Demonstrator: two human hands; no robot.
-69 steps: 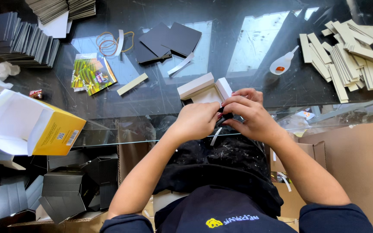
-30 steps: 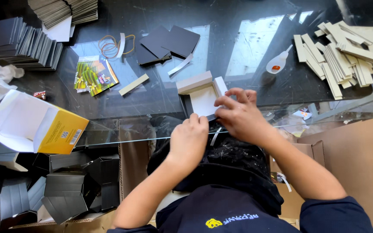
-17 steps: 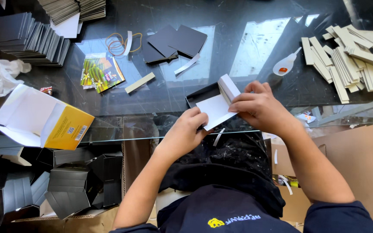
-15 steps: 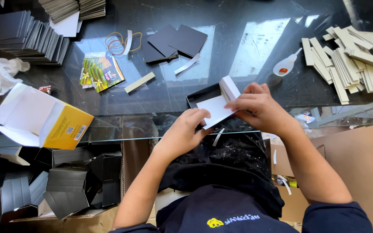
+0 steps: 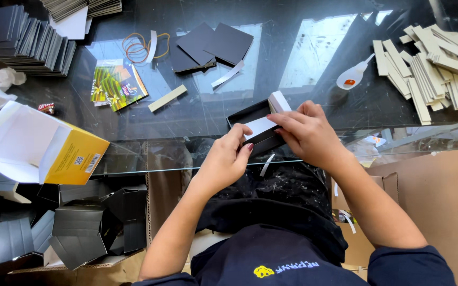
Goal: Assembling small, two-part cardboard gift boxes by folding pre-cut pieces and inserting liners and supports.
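Observation:
A small black box part with a white inner panel (image 5: 258, 127) lies on the glass table (image 5: 314, 58) near its front edge. My left hand (image 5: 223, 161) pinches its near left side. My right hand (image 5: 306, 132) presses on its right side, fingers over the white panel. A thin white strip (image 5: 266, 164) hangs below the box at the table edge.
Black card squares (image 5: 213, 45) and rubber bands (image 5: 136, 46) lie beyond. A pile of beige card strips (image 5: 430, 63) sits at the far right, a white spoon (image 5: 352, 77) beside it. Black card stacks (image 5: 19, 37) and an open yellow carton (image 5: 41, 145) stand left. Folded black boxes (image 5: 80, 225) fill a carton below.
The box has been turned so its black walls show, and both hands have shifted on it; my left hand now pinches its near edge. The camera has shifted slightly.

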